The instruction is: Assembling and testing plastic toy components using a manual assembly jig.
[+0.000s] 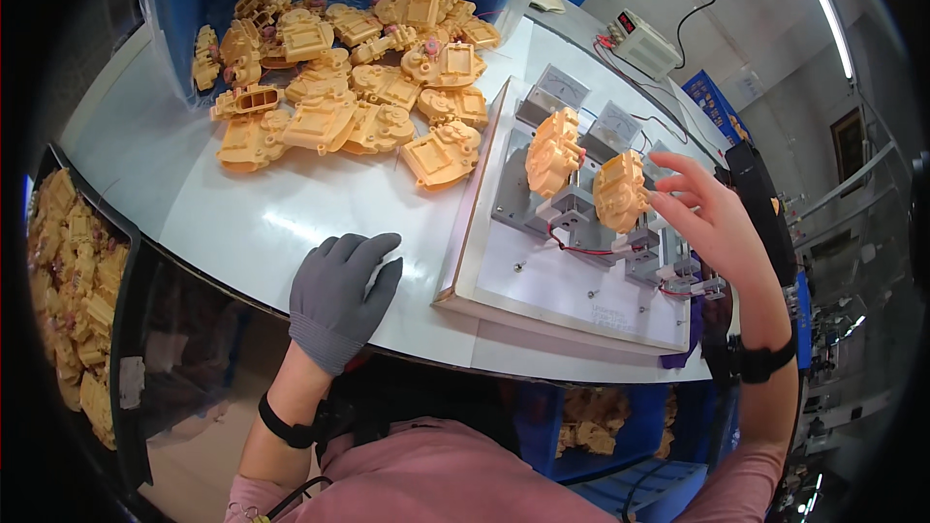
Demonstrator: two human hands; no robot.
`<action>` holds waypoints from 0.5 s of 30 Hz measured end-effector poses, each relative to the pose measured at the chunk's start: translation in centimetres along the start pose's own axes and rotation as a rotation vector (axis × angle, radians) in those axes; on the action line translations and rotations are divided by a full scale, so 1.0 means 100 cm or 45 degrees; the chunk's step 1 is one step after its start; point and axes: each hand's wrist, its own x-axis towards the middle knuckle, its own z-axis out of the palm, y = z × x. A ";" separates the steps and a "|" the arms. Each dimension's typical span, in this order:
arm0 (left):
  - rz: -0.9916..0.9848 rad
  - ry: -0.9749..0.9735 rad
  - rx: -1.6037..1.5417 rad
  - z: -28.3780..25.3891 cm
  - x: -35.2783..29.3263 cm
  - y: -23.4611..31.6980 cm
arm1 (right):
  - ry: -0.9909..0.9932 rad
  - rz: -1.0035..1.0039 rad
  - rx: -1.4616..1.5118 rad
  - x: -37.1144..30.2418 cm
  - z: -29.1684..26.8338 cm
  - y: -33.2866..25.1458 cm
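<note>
My left hand (339, 300), in a grey glove, hovers over or rests on the white tabletop near its front edge. Its fingers are apart and hold nothing. A test fixture (542, 276) with a white top and grey clamps sits to its right. Two orange-yellow plastic housings are mounted upright there, a left housing (554, 155) and a right housing (620, 192). My bare right hand (707, 213) is beside the right housing, fingers spread and fingertips at its right edge. Whether they touch it I cannot tell. Red and black wires run below the housings.
Many similar housings (320, 121) lie heaped at the back left, spilling from a plastic-lined blue bin (184, 0). Two panel meters (562, 87) stand behind the fixture, with a power supply (647, 44) beyond. More housings fill a black crate (126, 329) at left and a blue bin (538, 416) under the table.
</note>
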 end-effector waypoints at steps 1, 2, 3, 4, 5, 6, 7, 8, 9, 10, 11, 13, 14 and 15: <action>-0.005 -0.001 0.009 0.000 -0.001 -0.001 | 0.094 -0.068 0.079 -0.011 0.004 0.003; -0.013 -0.001 0.021 0.000 -0.002 -0.001 | 0.117 -0.107 0.140 -0.024 0.009 0.005; -0.039 -0.031 0.020 -0.004 -0.004 -0.002 | 0.136 -0.155 0.206 -0.037 0.017 0.005; -0.053 -0.071 0.005 -0.006 -0.004 -0.003 | 0.166 -0.185 0.265 -0.055 0.024 0.007; -0.074 -0.103 0.002 -0.010 -0.005 -0.003 | 0.136 -0.244 0.255 -0.070 0.032 0.013; -0.057 -0.097 -0.012 -0.012 -0.003 -0.004 | 0.108 -0.308 0.251 -0.085 0.041 0.019; -0.039 -0.098 -0.016 -0.014 0.001 -0.003 | 0.109 -0.284 0.307 -0.102 0.052 0.027; -0.007 -0.117 -0.037 -0.017 0.010 -0.003 | 0.118 -0.234 0.356 -0.121 0.059 0.032; 0.049 -0.160 0.046 -0.024 0.019 -0.007 | 0.137 -0.190 0.458 -0.132 0.072 0.041; 0.109 -0.099 0.183 -0.029 0.030 -0.009 | 0.145 -0.152 0.552 -0.138 0.082 0.052; 0.125 -0.031 0.309 -0.037 0.043 -0.012 | 0.151 -0.108 0.642 -0.140 0.092 0.059; 0.142 0.057 0.534 -0.041 0.071 -0.017 | 0.219 -0.098 0.767 -0.146 0.111 0.070; 0.125 0.081 0.644 -0.040 0.083 -0.025 | 0.256 -0.094 0.820 -0.147 0.119 0.072; 0.091 0.038 0.816 -0.037 0.095 -0.040 | 0.297 -0.124 0.881 -0.148 0.125 0.071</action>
